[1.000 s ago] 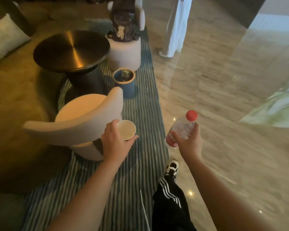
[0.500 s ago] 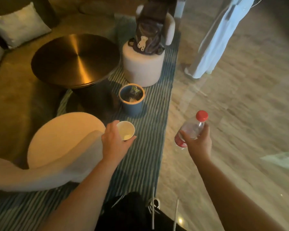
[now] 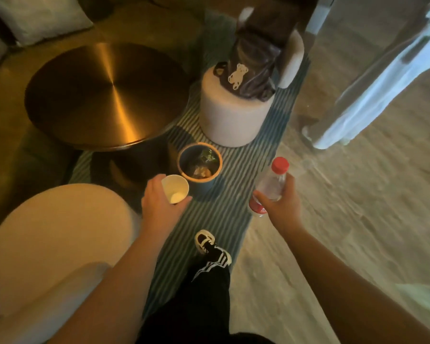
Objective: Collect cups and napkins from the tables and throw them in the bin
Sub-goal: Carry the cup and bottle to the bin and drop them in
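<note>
Legs in dark striped trousers and a shoe (image 3: 212,244) step forward on the striped rug (image 3: 216,214), both forearms stretched out ahead at about the same height. Left hand (image 3: 159,202) curls round a paper cup (image 3: 175,188), thumb on its near side, the mouth tipped up toward the camera so the pale inside shows. Right hand (image 3: 281,202) grips a clear bottle (image 3: 271,184) with a red cap, held slanted, cap pointing up and away. Just beyond the cup stands the bin (image 3: 199,167), blue with an orange rim, some rubbish already inside; the cup sits near its nearer edge, not yet over the opening. The step in hand looks like the carry to the bin, nearly done. Next, the left hand probably needs to reach a little farther over the rim and let go; the bottle could follow the same way. Farther off are a round table (image 3: 104,95) and a stool (image 3: 231,115) with a brown bag on it.
</note>
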A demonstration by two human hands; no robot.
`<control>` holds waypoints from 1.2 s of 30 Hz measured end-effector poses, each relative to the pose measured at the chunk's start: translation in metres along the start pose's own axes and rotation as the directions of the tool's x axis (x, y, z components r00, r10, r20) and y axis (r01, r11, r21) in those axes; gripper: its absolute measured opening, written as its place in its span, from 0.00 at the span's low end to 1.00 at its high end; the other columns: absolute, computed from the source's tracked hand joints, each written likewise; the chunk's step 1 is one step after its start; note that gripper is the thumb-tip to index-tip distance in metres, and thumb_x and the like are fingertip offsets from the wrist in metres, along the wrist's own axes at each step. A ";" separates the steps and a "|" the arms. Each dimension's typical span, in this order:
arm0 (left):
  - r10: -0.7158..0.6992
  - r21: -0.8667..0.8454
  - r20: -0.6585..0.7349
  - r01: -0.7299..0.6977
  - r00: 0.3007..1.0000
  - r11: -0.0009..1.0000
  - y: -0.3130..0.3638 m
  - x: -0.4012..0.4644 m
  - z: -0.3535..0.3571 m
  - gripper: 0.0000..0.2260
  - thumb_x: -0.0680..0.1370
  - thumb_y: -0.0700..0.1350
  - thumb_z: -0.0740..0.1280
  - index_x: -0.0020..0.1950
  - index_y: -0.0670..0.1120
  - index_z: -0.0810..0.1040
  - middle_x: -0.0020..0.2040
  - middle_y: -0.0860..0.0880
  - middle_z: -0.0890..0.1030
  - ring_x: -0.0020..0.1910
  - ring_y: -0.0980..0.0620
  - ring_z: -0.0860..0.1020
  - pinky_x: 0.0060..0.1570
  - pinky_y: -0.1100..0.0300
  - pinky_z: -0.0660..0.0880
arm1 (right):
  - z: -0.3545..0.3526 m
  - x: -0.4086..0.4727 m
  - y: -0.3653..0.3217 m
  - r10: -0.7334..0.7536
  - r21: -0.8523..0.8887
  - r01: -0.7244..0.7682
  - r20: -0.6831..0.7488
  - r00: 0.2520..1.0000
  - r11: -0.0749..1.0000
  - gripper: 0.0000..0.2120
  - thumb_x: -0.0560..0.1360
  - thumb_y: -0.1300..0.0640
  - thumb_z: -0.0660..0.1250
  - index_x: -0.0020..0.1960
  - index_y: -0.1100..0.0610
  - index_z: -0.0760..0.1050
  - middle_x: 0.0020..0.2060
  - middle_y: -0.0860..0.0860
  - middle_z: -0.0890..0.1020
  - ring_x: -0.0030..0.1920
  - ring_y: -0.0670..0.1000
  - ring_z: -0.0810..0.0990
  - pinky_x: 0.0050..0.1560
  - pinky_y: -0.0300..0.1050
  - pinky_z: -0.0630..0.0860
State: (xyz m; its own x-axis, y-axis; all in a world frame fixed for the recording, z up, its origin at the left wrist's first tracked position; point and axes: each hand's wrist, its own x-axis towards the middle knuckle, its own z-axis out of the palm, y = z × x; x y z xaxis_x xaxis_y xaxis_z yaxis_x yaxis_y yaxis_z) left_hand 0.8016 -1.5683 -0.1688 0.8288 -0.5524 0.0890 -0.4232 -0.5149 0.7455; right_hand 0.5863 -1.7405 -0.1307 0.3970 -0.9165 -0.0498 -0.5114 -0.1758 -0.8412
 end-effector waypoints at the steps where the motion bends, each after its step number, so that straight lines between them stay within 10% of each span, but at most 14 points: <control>1: -0.037 -0.010 -0.008 0.037 0.999 0.999 0.001 0.019 0.012 0.36 0.63 0.51 0.79 0.65 0.49 0.65 0.60 0.48 0.71 0.58 0.47 0.71 0.57 0.45 0.70 | 0.005 0.030 -0.001 -0.008 -0.007 0.008 0.025 1.000 1.000 0.35 0.63 0.40 0.74 0.65 0.41 0.62 0.55 0.41 0.77 0.54 0.45 0.76 0.49 0.41 0.71; 6: -0.167 -0.026 -0.031 0.166 0.986 0.986 0.008 0.099 0.061 0.35 0.64 0.47 0.79 0.66 0.48 0.65 0.61 0.48 0.70 0.59 0.48 0.70 0.58 0.47 0.70 | 0.037 0.163 -0.021 0.002 -0.062 0.011 0.201 0.980 0.998 0.31 0.62 0.37 0.73 0.60 0.33 0.61 0.49 0.35 0.76 0.51 0.42 0.77 0.47 0.40 0.72; 13: -0.253 0.068 -0.049 0.256 0.966 0.964 0.026 0.159 0.092 0.34 0.64 0.48 0.79 0.65 0.46 0.67 0.61 0.46 0.71 0.60 0.47 0.68 0.55 0.54 0.67 | 0.089 0.271 -0.043 -0.005 -0.065 0.032 0.375 0.927 0.997 0.38 0.65 0.44 0.75 0.67 0.51 0.61 0.60 0.51 0.76 0.58 0.52 0.77 0.57 0.50 0.75; 20: -0.431 0.023 -0.059 0.433 0.901 0.901 0.029 0.202 0.141 0.36 0.66 0.48 0.77 0.69 0.43 0.65 0.64 0.44 0.70 0.62 0.46 0.69 0.58 0.52 0.68 | 0.142 0.340 -0.044 0.001 -0.027 0.015 0.517 0.856 1.000 0.31 0.66 0.51 0.77 0.64 0.49 0.66 0.53 0.42 0.76 0.51 0.40 0.76 0.50 0.34 0.70; 26: -0.549 -0.114 -0.151 0.538 0.822 0.835 0.027 0.256 0.198 0.22 0.68 0.53 0.72 0.57 0.60 0.64 0.49 0.75 0.62 0.47 0.69 0.62 0.40 0.70 0.62 | 0.171 0.408 -0.026 0.099 -0.166 0.009 0.631 0.769 0.986 0.27 0.65 0.53 0.77 0.59 0.50 0.67 0.44 0.43 0.75 0.48 0.50 0.76 0.49 0.46 0.75; 36: -0.748 -0.091 -0.149 0.744 0.647 0.662 -0.014 0.303 0.281 0.38 0.64 0.59 0.73 0.69 0.52 0.59 0.65 0.43 0.71 0.64 0.46 0.69 0.57 0.58 0.63 | 0.227 0.495 0.015 0.049 -0.216 0.169 0.741 0.670 0.962 0.27 0.66 0.51 0.77 0.55 0.44 0.63 0.45 0.42 0.76 0.45 0.42 0.77 0.41 0.33 0.71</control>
State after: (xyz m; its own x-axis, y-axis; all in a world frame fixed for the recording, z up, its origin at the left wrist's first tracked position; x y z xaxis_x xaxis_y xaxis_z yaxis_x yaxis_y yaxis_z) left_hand 0.9555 -1.9125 -0.3382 0.9072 0.1250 -0.4017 0.3699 -0.6918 0.6201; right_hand 0.9485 -2.1153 -0.2905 0.8058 -0.3559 -0.4733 -0.5892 -0.4011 -0.7014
